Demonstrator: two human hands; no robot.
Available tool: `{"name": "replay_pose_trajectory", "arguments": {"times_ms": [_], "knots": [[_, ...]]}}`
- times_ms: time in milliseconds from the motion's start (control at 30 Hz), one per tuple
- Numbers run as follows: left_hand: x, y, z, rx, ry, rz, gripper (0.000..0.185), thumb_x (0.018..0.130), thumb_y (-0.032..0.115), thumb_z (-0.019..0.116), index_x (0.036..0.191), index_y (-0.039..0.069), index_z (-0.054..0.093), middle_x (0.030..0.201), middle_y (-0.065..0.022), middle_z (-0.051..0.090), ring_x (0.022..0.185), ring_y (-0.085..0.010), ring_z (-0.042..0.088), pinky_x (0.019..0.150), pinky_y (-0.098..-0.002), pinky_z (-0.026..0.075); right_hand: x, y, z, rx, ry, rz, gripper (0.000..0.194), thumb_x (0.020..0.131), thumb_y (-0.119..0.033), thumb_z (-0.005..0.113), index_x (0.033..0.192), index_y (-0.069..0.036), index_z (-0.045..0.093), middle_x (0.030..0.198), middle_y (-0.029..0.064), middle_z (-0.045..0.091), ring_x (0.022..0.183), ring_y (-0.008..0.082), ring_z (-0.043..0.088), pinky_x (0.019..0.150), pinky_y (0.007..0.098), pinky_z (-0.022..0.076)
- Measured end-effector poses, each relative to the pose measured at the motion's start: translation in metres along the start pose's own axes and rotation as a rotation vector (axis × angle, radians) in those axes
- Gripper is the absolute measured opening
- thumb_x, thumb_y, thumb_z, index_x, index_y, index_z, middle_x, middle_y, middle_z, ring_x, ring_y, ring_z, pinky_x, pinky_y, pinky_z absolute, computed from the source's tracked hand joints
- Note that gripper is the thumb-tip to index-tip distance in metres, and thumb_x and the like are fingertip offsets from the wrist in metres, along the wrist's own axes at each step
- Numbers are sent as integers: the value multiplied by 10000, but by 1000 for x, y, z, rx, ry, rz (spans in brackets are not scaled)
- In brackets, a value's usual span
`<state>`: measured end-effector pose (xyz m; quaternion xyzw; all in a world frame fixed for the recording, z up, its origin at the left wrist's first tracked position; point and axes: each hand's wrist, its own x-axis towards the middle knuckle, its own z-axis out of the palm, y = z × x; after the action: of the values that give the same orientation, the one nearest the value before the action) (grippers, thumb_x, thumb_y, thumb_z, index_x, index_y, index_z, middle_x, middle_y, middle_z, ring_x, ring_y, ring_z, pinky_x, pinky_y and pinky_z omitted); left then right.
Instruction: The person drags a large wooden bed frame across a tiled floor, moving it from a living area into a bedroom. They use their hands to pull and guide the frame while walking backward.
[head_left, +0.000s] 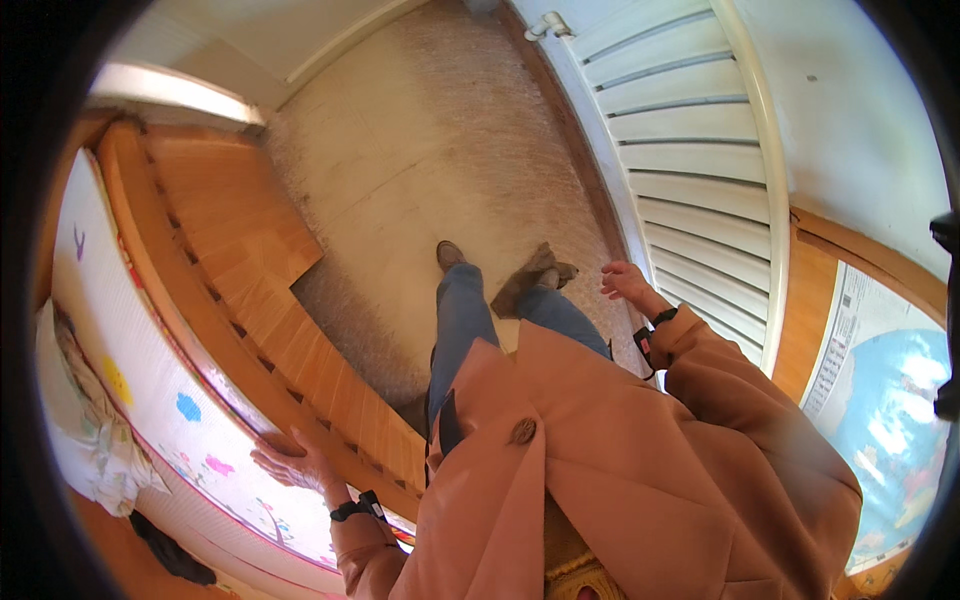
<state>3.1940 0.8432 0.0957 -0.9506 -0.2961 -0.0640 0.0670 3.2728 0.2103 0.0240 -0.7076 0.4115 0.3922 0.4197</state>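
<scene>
My left hand (296, 465) lies with spread fingers on the printed white mat (217, 420), beside the wooden bed rail (255, 375). Nothing is held in it. On the other side, my right hand (624, 282) hangs in the air near the white radiator (697, 172), fingers loosely bent and holding nothing. Between the hands are my jeans and a brown coat. A dark grey cloth (525, 281) lies on the floor around my right shoe.
A wooden ledge (277, 322) runs along the bed's side. Crumpled fabric (97, 442) and a black item (169, 551) lie at lower left. A poster (885, 420) is at the right. The worn floor (390, 165) stretches ahead, towards a pale panel (225, 37).
</scene>
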Motion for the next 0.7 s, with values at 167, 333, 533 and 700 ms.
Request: {"name": "replay_pose_trajectory", "arguments": {"times_ms": [167,333,533,700], "knots": [[1,4,-5,-58,-21,-30,697,843,413,583,1411,151,275,1460,-177,236,1353,-330,209,1080,-500,179,2,-23,7,29,-40,-53,329,826,-153,587,1124,-21,542,914,81,610,763,184,635,630,304,510],[4,8,-11,-63,-20,-26,714,834,394,597,1411,129,270,1453,-199,242,1351,-341,214,1080,-498,179,13,-52,13,-4,-61,-91,313,835,-135,582,1126,-27,543,907,77,612,754,182,637,624,295,508],[4,9,-11,-56,9,-3,722,818,393,625,1402,127,294,1424,-211,294,1317,-355,284,1060,-499,228,13,-58,18,-59,-75,-115,303,837,-145,589,1115,-31,555,907,78,624,752,176,643,611,286,510],[6,10,-9,-59,43,2,709,814,399,628,1391,130,317,1414,-208,311,1311,-350,295,1056,-491,239,15,-58,19,-217,-86,-97,302,845,-156,579,1122,-37,558,923,82,628,758,177,643,624,283,511]]}}
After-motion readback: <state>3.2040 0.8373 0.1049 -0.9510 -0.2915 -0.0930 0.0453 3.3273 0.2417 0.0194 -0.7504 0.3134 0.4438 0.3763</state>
